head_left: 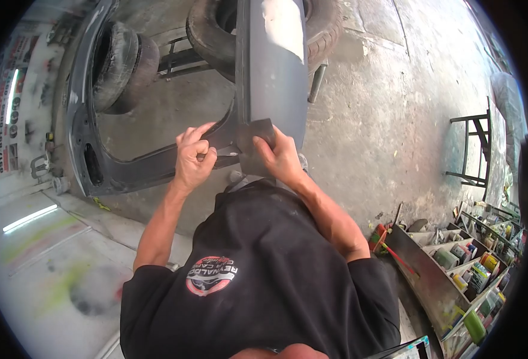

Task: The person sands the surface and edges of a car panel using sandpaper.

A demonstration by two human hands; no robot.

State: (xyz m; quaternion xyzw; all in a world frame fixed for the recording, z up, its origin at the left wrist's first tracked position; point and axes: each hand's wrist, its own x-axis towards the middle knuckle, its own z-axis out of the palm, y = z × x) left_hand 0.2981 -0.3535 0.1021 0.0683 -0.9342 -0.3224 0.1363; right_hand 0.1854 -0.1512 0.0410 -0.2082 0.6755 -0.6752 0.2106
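Observation:
My left hand point(195, 158) is closed in a fist around a slim tool point(227, 154) with a shiny tip, which points right toward the dark sheet; its exact kind is unclear. In my right hand point(283, 157) a dark flexible sheet point(264, 128), which looks like sandpaper, is pinched between thumb and fingers. Both hands are over a dark grey car body panel point(276, 90) with a pale filler patch point(283, 27) at its far end. The panel's curved frame point(138, 173) runs off to the left.
Old tires point(213, 33) lie under the panel, and more tires point(120, 69) stand at left. A shelf rack point(413, 257) with bottles and cans is at lower right. A black metal stand point(476, 149) is at right on the concrete floor point(371, 131).

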